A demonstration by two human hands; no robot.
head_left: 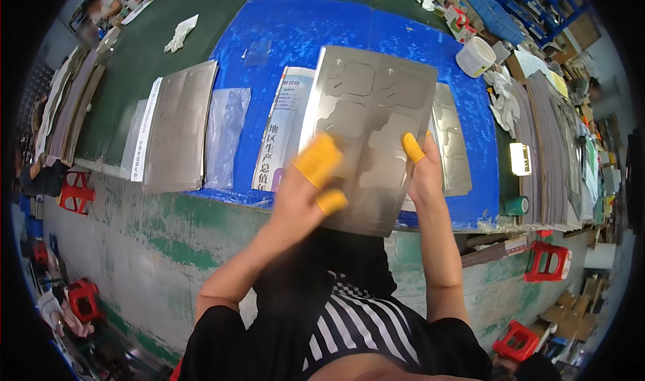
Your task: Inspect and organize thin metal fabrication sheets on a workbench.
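Note:
I hold up a thin grey metal sheet (376, 132) with pressed outlines and two small arrows near its top. My right hand (426, 169) grips its right edge, the thumb in a yellow finger cot on the front face and the other fingers mostly hidden behind. Across the lower left of the front face lies my left hand (302, 186), slightly blurred, its yellow-capped fingers stretched out and the thumb apart. Behind the sheet, similar metal sheets (451, 146) show at the right and a printed newspaper (279, 139) at the left.
A blue mat (228, 52) covers part of the green table (134, 58). Left stand a stack of metal sheets (178, 125) and a clear plastic sleeve (228, 132). Right are a white tub (476, 56), a green tape roll (516, 206) and stacked boards (547, 146). Red stools (547, 260) stand below.

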